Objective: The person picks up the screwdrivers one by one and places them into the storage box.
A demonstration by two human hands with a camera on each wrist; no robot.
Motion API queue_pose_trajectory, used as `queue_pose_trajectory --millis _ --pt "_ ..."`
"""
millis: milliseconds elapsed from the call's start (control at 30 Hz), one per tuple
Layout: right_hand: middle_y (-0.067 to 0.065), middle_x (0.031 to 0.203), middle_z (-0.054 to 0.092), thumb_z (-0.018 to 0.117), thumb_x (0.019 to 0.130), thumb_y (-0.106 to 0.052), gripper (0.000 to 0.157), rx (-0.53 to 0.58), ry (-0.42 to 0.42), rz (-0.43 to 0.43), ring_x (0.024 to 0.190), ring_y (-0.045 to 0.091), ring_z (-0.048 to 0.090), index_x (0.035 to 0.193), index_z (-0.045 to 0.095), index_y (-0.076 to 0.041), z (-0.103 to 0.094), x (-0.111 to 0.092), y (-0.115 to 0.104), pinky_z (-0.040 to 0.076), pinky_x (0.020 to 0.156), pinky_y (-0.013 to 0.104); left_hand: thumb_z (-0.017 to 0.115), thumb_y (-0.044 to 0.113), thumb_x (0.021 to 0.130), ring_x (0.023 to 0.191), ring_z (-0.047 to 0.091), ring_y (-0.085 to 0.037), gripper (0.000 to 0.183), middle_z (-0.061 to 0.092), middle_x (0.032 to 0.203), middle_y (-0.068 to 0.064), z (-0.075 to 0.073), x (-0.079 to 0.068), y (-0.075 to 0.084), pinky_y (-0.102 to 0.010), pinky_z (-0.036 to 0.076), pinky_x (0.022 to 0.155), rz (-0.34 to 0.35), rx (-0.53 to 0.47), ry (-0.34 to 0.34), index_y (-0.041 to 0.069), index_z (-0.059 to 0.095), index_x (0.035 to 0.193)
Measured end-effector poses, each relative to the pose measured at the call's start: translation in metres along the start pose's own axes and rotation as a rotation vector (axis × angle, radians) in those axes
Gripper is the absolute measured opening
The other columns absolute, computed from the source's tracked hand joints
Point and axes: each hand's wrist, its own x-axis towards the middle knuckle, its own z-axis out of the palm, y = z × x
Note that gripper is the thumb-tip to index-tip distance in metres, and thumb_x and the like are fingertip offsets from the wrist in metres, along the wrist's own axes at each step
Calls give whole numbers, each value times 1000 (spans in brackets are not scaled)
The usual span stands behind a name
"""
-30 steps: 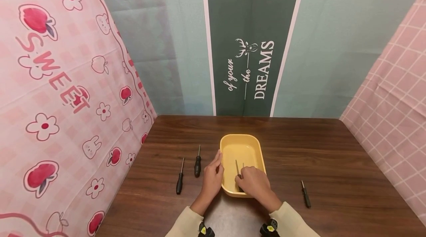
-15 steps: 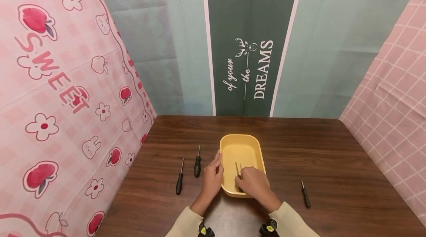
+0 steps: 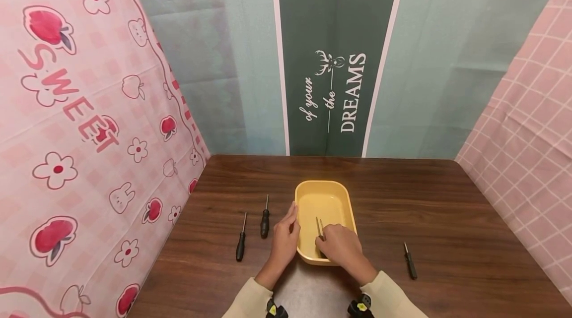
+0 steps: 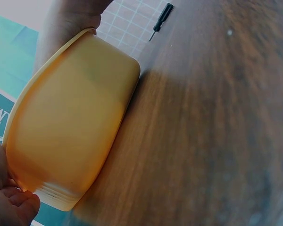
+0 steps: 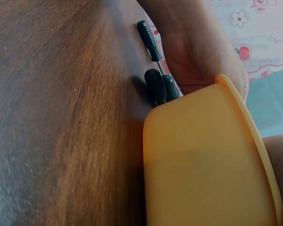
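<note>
Screwdrivers (image 3: 265, 223) on table (image 3: 402, 199), three; yellow tray (image 3: 323, 200), one; hands (image 3: 285, 236), two.

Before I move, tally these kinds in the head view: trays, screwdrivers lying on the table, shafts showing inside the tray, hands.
Yellow tray: 1
Screwdrivers lying on the table: 3
Shafts showing inside the tray: 2
Left hand and right hand: 2
Total: 8

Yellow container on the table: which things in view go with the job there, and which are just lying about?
In the job, it seems:
yellow container
left hand, against its side
right hand, inside it
thin-shafted tools in that hand

Lying about untouched, though possibly wanted too:
leftmost screwdriver
second-left screwdriver
rightmost screwdriver
</note>
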Motion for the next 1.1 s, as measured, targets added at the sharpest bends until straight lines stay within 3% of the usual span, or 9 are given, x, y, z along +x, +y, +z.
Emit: queue_pose_trajectory --millis 1100 --pt "-7 45 36 60 82 -35 42 -20 0 -2 40 12 34 48 42 -18 2 1 1 27 37 29 53 -4 91 123 47 -23 37 48 136 -17 0 1 0 -38 44 93 10 2 3 -7 52 127"
